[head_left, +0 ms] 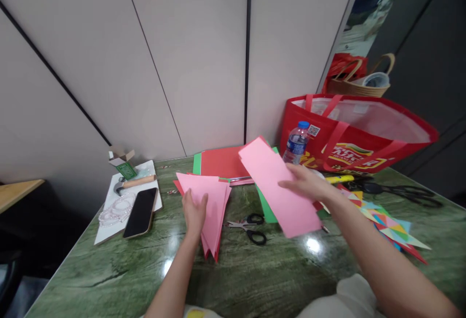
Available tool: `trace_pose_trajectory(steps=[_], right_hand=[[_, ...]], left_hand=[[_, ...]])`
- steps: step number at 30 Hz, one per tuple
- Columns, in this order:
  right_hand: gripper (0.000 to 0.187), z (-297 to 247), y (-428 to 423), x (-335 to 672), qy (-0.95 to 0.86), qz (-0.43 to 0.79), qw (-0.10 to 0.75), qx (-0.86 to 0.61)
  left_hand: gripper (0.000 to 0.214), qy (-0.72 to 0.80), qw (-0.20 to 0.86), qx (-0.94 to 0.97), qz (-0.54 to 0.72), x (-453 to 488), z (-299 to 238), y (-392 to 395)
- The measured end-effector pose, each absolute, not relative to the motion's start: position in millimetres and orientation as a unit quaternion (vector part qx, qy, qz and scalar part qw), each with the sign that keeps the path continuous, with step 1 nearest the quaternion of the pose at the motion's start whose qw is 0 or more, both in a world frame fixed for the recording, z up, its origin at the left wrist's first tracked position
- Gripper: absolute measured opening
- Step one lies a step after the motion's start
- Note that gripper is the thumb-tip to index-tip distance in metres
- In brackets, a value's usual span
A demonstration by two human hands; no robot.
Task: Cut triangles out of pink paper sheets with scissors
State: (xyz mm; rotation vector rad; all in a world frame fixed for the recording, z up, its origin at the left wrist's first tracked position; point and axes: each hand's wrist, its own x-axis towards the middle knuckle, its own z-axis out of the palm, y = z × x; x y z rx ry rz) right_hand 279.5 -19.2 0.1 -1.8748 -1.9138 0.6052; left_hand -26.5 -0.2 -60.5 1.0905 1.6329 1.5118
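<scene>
Pink paper triangles (216, 204) lie stacked over red ones on the green marbled tabletop (251, 279), the left hand (194, 211) on them with thumb and fingers spread. A careless push there could fan the loose stack or drive it onto the scissors (250, 231) just beside. The right hand (302, 182) pinches pink rectangular sheets (271, 184) by one edge, raised; held so, they could slide out of line, and a backward swing might knock the blue-capped water bottle (296, 143). Farther back, a small green-and-white carton (124, 165) has its flaps up, contents hidden. The red shopping bag (358, 136) gapes, something pale inside; behind it, a straw basket (358, 88) holds a clear plastic-looking item.
</scene>
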Motion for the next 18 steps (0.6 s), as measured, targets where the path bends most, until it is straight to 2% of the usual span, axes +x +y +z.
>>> trace_pose_trajectory(steps=[1, 3, 4, 7, 8, 13, 18], right_hand=[[0.036, 3.0, -20.7, 279.6, -0.679, 0.274, 0.249, -0.634], [0.044, 0.5, -25.9, 268.8, -0.589, 0.504, 0.401, -0.488], [0.045, -4.7, -29.6, 258.2, -0.532, 0.586, 0.436, -0.429], [0.038, -28.5, -44.1, 214.6, -0.406, 0.747, 0.42, -0.317], [0.036, -36.4, -49.5, 199.6, -0.37, 0.783, 0.404, -0.294], [0.037, -57.9, -71.0, 151.7, -0.288, 0.849, 0.36, -0.259], [0.032, -60.7, -77.3, 144.1, -0.232, 0.862, 0.372, -0.254]], left_hand=[[0.053, 0.594, 0.357, 0.418, 0.587, -22.2, -54.3, -4.1], [0.057, 0.527, 0.441, 0.429, 0.587, -12.3, -42.4, -14.0], [0.062, 0.493, 0.485, 0.434, 0.577, -7.4, -37.5, -19.6], [0.094, 0.29, 0.712, 0.387, 0.509, 3.8, -31.5, -35.2], [0.094, 0.274, 0.738, 0.36, 0.501, 5.7, -32.3, -38.8], [0.073, 0.311, 0.788, 0.269, 0.457, 2.7, -38.9, -41.7], [0.065, 0.299, 0.798, 0.235, 0.468, -2.0, -25.6, -46.9]])
